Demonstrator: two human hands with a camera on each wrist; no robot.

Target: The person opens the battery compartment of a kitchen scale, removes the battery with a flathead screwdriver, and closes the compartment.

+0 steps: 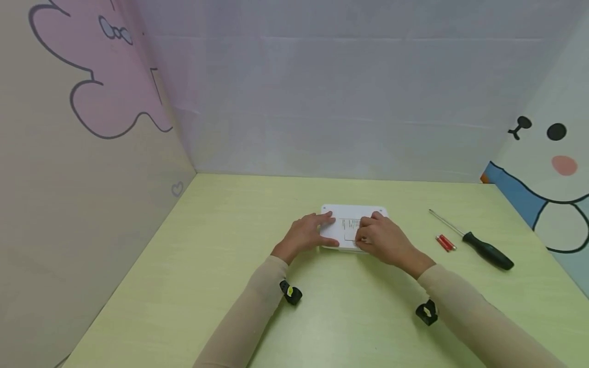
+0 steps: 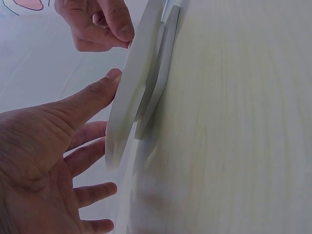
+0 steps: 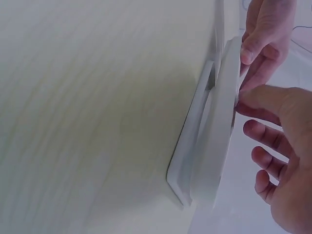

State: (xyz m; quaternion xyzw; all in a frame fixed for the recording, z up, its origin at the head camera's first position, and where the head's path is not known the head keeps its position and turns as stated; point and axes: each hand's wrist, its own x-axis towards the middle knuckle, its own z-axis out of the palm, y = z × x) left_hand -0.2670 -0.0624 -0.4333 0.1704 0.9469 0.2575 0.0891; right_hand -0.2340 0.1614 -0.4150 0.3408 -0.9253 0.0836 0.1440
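A flat white device with rounded corners lies on the table, its labelled face up. From the side, a thinner plate shows under its main slab. My left hand steadies the left end, thumb at the near edge and fingers spread over the far side. Over the right part of the label, my right hand has its thumb and index finger pinched together at the surface, the other fingers curled. What sits between those fingertips is mostly hidden.
To the right lie small red batteries, side by side. Beyond them a screwdriver with a black handle points away to the left. White sheeting stands behind the table, with printed walls on both sides.
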